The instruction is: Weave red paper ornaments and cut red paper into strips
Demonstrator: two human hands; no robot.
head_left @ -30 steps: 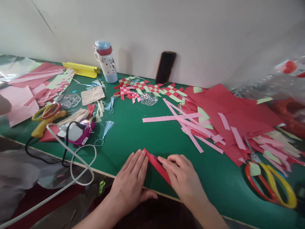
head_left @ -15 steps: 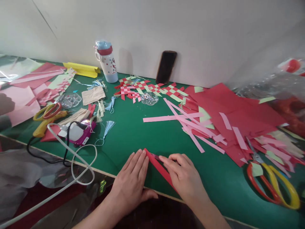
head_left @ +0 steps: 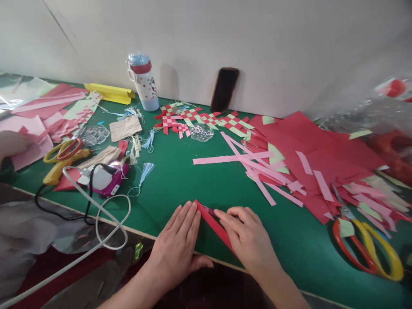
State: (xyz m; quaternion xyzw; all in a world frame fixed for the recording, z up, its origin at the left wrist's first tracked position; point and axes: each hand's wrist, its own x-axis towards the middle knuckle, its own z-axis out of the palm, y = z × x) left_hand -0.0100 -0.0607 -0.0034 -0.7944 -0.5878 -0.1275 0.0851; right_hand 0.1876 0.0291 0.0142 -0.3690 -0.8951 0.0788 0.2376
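A red paper strip lies slantwise on the green table near its front edge. My left hand rests flat beside the strip's left side, fingers stretched out and together, fingertips at the strip's upper end. My right hand lies over the strip's lower part, fingers curled and pressing down on it. Part of the strip is hidden under that hand.
Pink strips and red sheets cover the right side, with red-and-yellow scissors by them. Woven paper mats, a bottle and a phone stand at the back. A glue gun, cables and more scissors lie left. Another person's hand is at far left.
My hands and the red strip have hardly moved. At the far left the other person's hand has come further into view over the pink paper.
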